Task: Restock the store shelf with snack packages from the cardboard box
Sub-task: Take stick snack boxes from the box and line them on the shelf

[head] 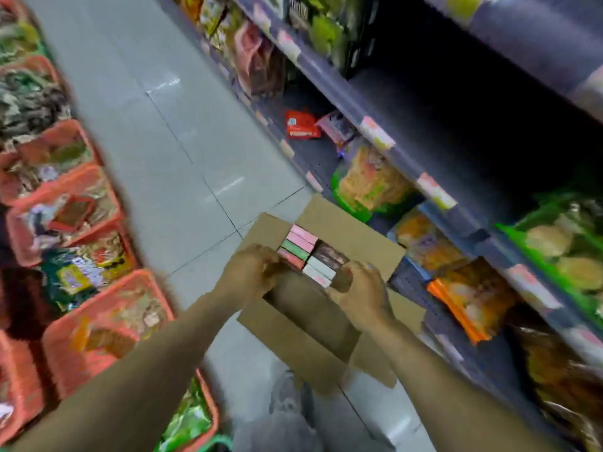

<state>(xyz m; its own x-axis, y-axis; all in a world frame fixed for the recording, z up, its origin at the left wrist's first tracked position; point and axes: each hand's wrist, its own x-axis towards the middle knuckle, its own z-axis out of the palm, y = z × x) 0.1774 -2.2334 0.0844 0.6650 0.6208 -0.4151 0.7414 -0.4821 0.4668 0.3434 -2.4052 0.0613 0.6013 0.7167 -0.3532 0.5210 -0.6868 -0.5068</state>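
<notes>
The store shelf (329, 76) runs along your right, and the cardboard box (359, 236) sits open on the tiled floor (156, 132) just beside it, snack packages (301, 244) packed in two rows inside. Your right grip (362, 290) is clamped on a brown package (342, 279) at the right row's near end. Your left grip (253, 269) curls at the left row's end, blur hiding whether it holds anything.
</notes>
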